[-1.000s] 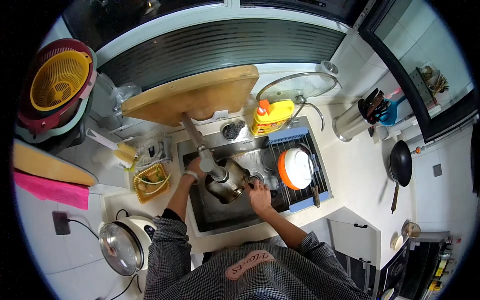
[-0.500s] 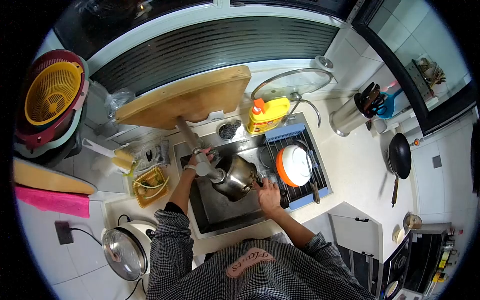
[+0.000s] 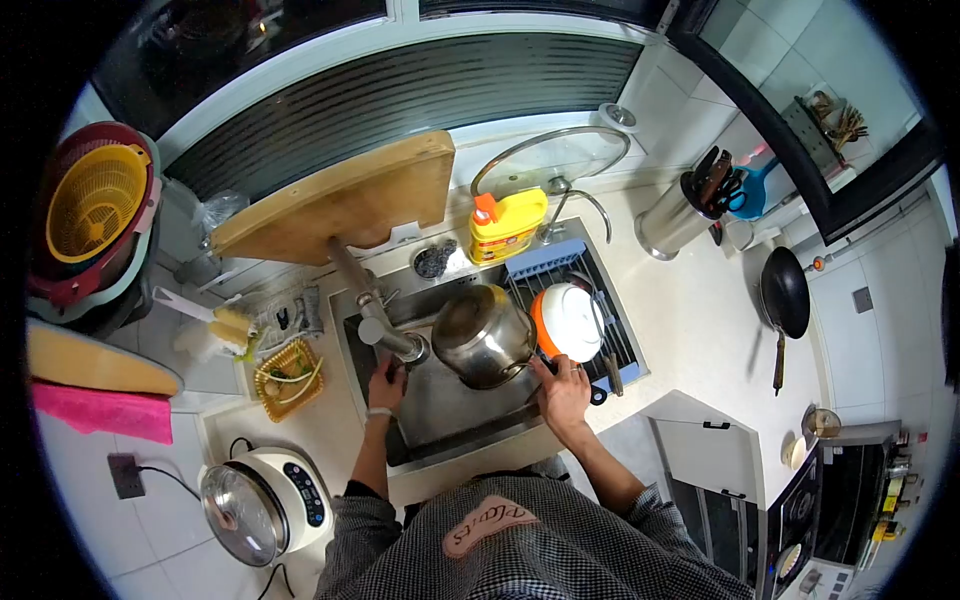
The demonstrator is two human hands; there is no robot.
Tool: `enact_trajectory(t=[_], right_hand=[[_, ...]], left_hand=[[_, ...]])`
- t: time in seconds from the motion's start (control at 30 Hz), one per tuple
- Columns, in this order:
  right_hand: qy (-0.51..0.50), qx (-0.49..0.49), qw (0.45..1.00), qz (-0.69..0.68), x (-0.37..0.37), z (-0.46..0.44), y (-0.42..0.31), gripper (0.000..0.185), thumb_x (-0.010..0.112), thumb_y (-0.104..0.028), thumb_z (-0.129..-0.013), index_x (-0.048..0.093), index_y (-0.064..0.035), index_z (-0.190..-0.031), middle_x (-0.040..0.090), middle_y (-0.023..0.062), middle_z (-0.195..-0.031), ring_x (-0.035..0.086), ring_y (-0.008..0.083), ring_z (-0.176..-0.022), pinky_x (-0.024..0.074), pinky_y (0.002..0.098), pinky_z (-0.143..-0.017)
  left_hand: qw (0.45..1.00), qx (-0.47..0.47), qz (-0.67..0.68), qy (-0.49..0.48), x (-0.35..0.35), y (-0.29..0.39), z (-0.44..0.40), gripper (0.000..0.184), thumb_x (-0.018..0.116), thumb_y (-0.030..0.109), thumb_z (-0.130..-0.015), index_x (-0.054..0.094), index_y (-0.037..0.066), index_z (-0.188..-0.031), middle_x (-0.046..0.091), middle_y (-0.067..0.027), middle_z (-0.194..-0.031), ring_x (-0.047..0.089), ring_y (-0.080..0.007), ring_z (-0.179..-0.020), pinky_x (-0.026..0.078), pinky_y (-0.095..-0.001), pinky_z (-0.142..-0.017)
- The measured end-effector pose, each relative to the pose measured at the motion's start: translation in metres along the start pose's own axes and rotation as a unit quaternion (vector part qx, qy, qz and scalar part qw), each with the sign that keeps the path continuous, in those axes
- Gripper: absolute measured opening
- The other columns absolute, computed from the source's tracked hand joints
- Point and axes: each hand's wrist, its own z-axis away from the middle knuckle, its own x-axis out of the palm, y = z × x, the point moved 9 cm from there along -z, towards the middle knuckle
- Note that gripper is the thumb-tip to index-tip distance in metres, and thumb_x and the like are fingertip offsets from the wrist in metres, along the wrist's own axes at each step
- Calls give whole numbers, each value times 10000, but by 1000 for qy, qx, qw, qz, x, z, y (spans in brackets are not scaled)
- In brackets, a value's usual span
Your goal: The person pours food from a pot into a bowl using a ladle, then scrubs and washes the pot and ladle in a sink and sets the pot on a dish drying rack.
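A shiny metal pot (image 3: 482, 335) is tipped on its side over the sink (image 3: 440, 415), its rounded base turned up and toward the back. My right hand (image 3: 565, 395) grips it near the rim on the right, at the handle side. Lower left of the pot, my left hand (image 3: 387, 388) is in the sink just below the faucet head (image 3: 405, 345), apart from the pot. Its fingers are in shadow and partly hidden, so I cannot make out whether they hold anything. Right of the pot, a white and orange bowl (image 3: 570, 322) lies upside down on the drying rack (image 3: 622, 345).
Behind the sink are a yellow detergent bottle (image 3: 507, 226), a glass lid (image 3: 550, 165) and a wooden cutting board (image 3: 340, 200). A small yellow basket (image 3: 288, 380) with vegetables and a cooker (image 3: 265, 505) stand left. At right are a utensil holder (image 3: 672, 220) and a black pan (image 3: 784, 292).
The pot has moved up and right out of the lower sink, its base now turned upward. My left hand has drawn back from behind the faucet toward me; my right hand has shifted right.
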Motion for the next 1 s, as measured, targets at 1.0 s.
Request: enact_trajectory(t=[1.0], right_hand=[[-144,-267,944,129,111,-30,-44,190,521,-187,-776,670,-110,-865,547,124,-1053,530,244,-951,395,392,-820]], left_hand=[[970,192,-51,141,41,102,45,269,513,189,-875,596,54,-1092,506,-90,-1170,481,-305,-1051,377,-411,-923]])
